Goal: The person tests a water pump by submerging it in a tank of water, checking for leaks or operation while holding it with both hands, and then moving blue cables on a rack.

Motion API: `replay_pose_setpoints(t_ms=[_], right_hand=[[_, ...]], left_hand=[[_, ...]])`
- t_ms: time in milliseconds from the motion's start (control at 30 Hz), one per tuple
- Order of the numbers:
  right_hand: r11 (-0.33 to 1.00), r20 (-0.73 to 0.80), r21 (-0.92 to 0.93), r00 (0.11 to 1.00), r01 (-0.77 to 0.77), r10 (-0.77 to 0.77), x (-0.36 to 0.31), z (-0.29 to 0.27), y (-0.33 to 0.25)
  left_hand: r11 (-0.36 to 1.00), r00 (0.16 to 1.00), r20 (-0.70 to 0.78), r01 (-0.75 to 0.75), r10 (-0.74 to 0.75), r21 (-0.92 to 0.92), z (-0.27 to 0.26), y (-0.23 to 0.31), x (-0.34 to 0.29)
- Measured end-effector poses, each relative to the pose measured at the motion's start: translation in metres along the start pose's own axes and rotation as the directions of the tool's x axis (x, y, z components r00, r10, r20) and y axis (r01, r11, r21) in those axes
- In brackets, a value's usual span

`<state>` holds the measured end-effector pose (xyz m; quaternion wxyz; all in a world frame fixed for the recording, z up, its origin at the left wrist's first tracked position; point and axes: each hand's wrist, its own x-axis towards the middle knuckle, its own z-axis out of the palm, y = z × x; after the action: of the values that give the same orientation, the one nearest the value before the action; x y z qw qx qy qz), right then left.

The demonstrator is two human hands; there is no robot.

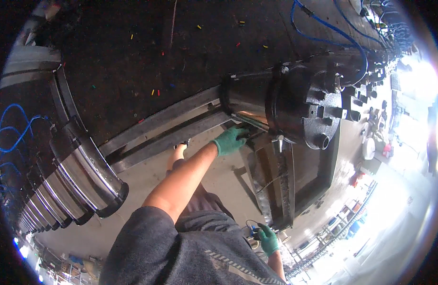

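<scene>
1. Head view, the room: a dark sheet (133,61) strewn with small coloured bits spreads beyond and to the left of the drum (295,104). Well left of the drum stands a row of shiny cylinders (86,175); shelves (340,225) lie to its lower right, near strong glare.
2. The drum, black and lying on its side, sits at the right end of the metal rails (166,128). A blue cable (342,35) arches to its end face, and a small clamp (280,140) hangs at its lower edge.
3. Handling, as a judgement: the drum looks heavy, stiff and hard, its glossy coat perhaps slippery to gloves. The raised collar or the stubs on its end face would seem the surest holds; the cable and its fitting look the parts easiest to harm.
4. The left hand (229,141), green-gloved, is just below and left of the drum, its forearm slanting up from the lower left. Its fingers reach forward into shadow; I cannot tell whether they grip anything.
5. The right hand (268,240), also gloved, is well below the drum, wrist bent near the body. Its fingers are partly curled beside a small blue-and-dark part (254,231); whether they grip it, I cannot tell.
</scene>
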<state>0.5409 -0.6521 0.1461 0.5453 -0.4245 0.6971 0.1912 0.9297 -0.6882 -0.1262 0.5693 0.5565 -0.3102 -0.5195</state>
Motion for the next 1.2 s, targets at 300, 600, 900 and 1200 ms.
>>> replay_pose_setpoints(t_ms=[300, 600, 900, 1200], right_hand=[[0.999, 0.000, 0.042, 1.000, 0.003, -0.003, 0.006, 0.003, 0.005], [0.998, -0.045, 0.053, 0.998, 0.035, -0.033, -0.006, 0.004, -0.008], [0.987, -0.033, 0.161, 0.999, 0.009, -0.004, -0.010, 0.012, 0.023], [0.968, -0.026, 0.249, 0.999, -0.026, 0.033, -0.010, 0.014, 0.042]], left_hand=[[0.969, 0.993, -0.044, 0.120, -0.113, 0.215, 0.001, 0.028, 0.013], [0.990, 0.957, -0.254, 0.132, -0.141, -0.051, 0.011, -0.036, 0.021], [0.925, 0.980, 0.061, -0.201, 0.192, 0.323, 0.000, -0.005, 0.050], [0.949, 0.956, -0.152, 0.273, -0.249, 0.159, -0.011, 0.016, 0.015]])
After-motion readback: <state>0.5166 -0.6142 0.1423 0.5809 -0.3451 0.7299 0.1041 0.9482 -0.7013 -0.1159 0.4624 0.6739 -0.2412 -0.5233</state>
